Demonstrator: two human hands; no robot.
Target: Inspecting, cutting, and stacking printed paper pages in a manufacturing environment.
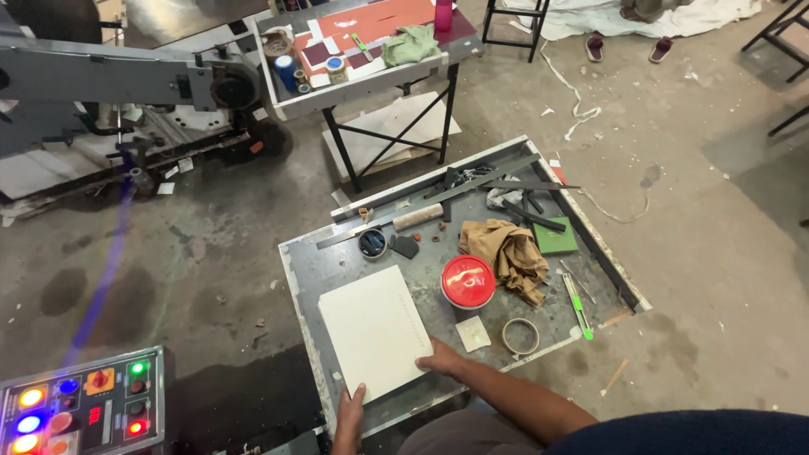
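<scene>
On the worktable (pixel 308 253), both hands, left (pixel 350 410) cut off, right (pixel 440 361), grip the white sheet stack (pixel 373 330).

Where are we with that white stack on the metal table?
The white sheet stack lies flat on the metal table, edges aligned. Left hand grips its near corner and right hand its right edge. It has not been lifted; red lid can sits beside it.

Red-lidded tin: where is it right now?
Head view: the red-lidded tin stands mid-tray on the grey work tray, between the white sheet stack on its left and the tan rag on its right.
</scene>
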